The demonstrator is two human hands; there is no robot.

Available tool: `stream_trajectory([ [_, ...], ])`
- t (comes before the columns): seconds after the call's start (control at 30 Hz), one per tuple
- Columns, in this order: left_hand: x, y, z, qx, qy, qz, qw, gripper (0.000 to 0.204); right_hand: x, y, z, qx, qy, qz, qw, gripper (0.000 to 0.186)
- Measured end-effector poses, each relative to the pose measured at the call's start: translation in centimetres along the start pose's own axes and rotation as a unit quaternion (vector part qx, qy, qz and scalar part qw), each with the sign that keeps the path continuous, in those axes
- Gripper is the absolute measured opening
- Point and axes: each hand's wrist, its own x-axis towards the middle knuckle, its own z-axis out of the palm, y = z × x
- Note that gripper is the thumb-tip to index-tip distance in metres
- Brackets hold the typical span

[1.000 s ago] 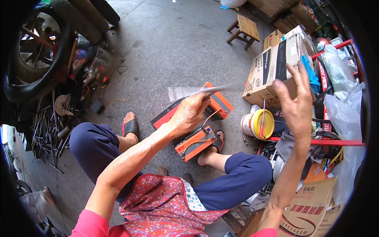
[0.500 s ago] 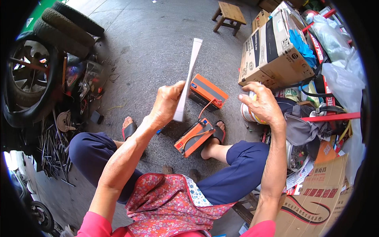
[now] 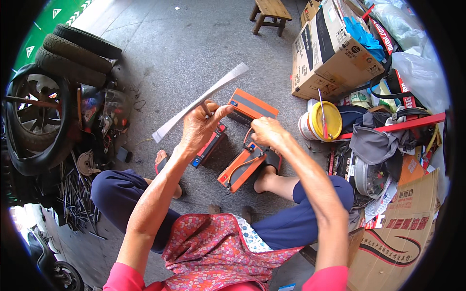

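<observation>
My left hand (image 3: 196,125) is closed around a long, thin, pale strip (image 3: 223,82) with a short grey handle. It is seen nearly edge-on, so its kind is unclear. Three boxy batteries stand on the floor between my feet: a far orange-and-black battery (image 3: 253,103), a near orange battery (image 3: 238,170) and a red-and-black battery (image 3: 208,145) below my left hand. My right hand (image 3: 268,132) has its fingers drawn together at the right end of the far battery, covering that terminal. A reddish wire (image 3: 246,138) runs from there to the near battery.
Stacked tyres (image 3: 80,53) and a wheel (image 3: 41,114) stand left, above loose metal rods (image 3: 80,194). To the right are a bucket with a yellow lid (image 3: 320,119), a screwdriver (image 3: 324,116) on it, and a large carton (image 3: 335,58). A wooden stool (image 3: 272,13) stands beyond.
My right hand has moved left and down from beside the bucket to the far battery, its fingers closing. The pale strip has swung from nearly upright to a slant, uncovering the red-and-black battery.
</observation>
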Motion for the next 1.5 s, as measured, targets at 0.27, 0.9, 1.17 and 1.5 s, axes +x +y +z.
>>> stream_trajectory([
  [0.27, -1.0, -1.0, -1.0, -0.138, -0.063, -0.062, 0.986, 0.01, 7.1, -6.4, 12.2, 0.378, 0.353, -0.009, 0.856, 0.032],
  [0.9, -0.7, 0.6, -1.2, 0.097, -0.002, -0.039, 0.994, 0.024, 6.7, -8.8, 11.8, 0.305, 0.396, 0.016, 0.866, 0.016],
  [1.17, -1.2, -1.4, -1.3, -0.024, 0.029, -0.098, 0.994, 0.012, 7.4, -9.0, 12.5, 0.227, 0.38, 0.067, 0.894, 0.015],
  [1.5, -0.7, -1.5, -2.6, -0.051, 0.06, -0.126, 0.989, 0.013, 6.7, -8.4, 12.1, 0.215, 0.397, 0.025, 0.892, 0.017],
])
